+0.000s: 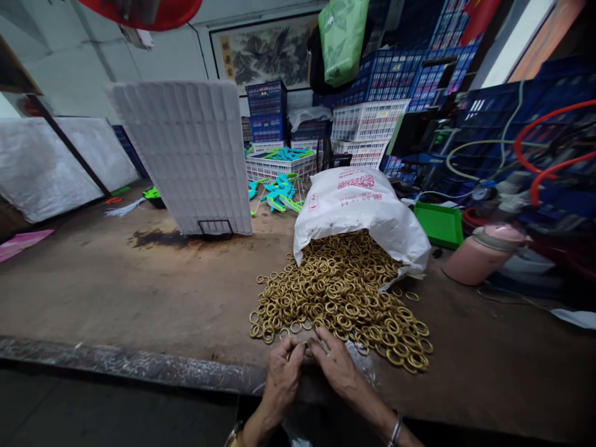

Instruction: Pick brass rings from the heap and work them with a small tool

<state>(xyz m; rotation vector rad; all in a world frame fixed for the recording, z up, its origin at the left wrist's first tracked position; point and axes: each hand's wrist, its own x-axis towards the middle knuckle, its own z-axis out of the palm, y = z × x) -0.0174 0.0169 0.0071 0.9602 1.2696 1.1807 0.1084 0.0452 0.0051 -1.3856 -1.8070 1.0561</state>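
Many gold-coloured rings spill from the mouth of a white printed sack lying on the brown table. At the near edge of this heap, my left hand and my right hand meet fingertip to fingertip. Both hands have their fingers pinched together. Between them is a small ring-like piece, mostly hidden by the fingers, which both seem to hold. A bracelet circles each wrist.
A tall white ribbed panel stands on a black wire stand left of the sack. Behind are turquoise and green parts and stacked crates. A green tray and a pink bottle stand on the right.
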